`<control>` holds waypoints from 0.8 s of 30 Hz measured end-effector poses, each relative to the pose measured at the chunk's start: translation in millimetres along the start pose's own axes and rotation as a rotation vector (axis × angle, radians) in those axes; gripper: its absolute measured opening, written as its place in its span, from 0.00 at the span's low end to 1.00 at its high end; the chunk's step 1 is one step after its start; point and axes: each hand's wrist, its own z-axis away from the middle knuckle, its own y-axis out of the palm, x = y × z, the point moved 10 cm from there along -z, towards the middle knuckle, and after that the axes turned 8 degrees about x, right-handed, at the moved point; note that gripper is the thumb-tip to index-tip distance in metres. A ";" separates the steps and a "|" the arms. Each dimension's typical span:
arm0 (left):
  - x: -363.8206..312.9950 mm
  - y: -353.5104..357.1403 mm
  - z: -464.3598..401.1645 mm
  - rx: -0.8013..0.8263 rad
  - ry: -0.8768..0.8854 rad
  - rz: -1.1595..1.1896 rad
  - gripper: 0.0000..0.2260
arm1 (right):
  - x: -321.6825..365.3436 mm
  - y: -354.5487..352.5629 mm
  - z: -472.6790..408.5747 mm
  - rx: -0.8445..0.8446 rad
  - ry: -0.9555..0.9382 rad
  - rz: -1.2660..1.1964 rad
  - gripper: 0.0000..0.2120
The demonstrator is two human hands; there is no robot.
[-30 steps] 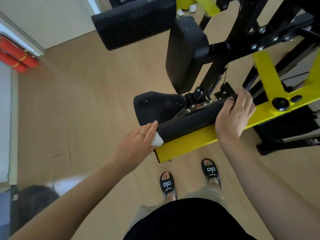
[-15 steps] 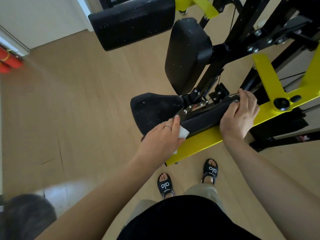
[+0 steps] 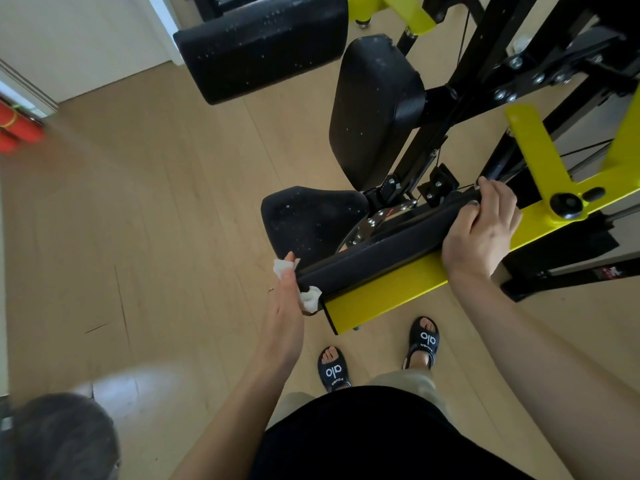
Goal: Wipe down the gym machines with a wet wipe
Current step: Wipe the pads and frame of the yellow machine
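Pressing wet wipe point(image 3: 310, 299) on pad point(image 3: 381, 258) end, left hand point(image 3: 284, 308) fingers straight. Gripping pad, right hand point(image 3: 479, 235) fingers curled.

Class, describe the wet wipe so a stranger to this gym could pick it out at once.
Find the gym machine's yellow beam, topped by a long black pad. At the pad's near end the left hand presses a crumpled wipe: the only white thing against black and yellow.

The pad point(image 3: 381, 258) spans from left hand point(image 3: 285, 306) and wipe point(image 3: 310, 299) to right hand point(image 3: 479, 233), seat point(image 3: 311, 220) behind it.
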 end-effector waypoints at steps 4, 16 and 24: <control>4.0 -0.8 11.0 -0.084 -0.055 0.171 0.22 | 0.5 0.4 -0.5 -0.001 0.003 0.004 0.20; 72.4 -2.3 -35.6 -0.021 -0.238 0.283 0.15 | 1.6 2.2 0.4 0.001 -0.013 0.009 0.20; 78.6 6.3 -17.7 -0.003 -0.344 0.265 0.21 | 1.0 1.4 0.0 -0.006 -0.013 0.008 0.20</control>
